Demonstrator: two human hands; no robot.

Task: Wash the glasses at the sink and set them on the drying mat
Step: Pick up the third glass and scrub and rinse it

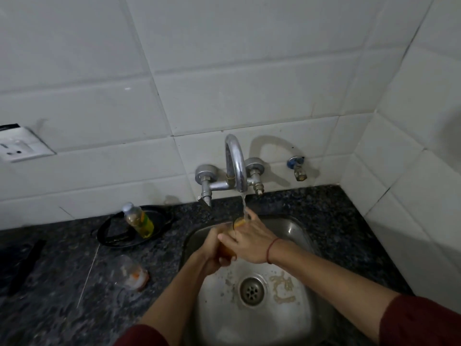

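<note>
Over the steel sink my left hand and my right hand both grip a glass with orange residue, mostly hidden by the fingers. Its rim sits under the water running from the chrome tap. A second clear glass with orange dregs stands on the dark granite counter to the left of the sink.
A bottle of yellow-green dish soap lies in a black dish at the back left. A dark object lies at the far left. White tiled walls close the back and right. Residue lies by the drain.
</note>
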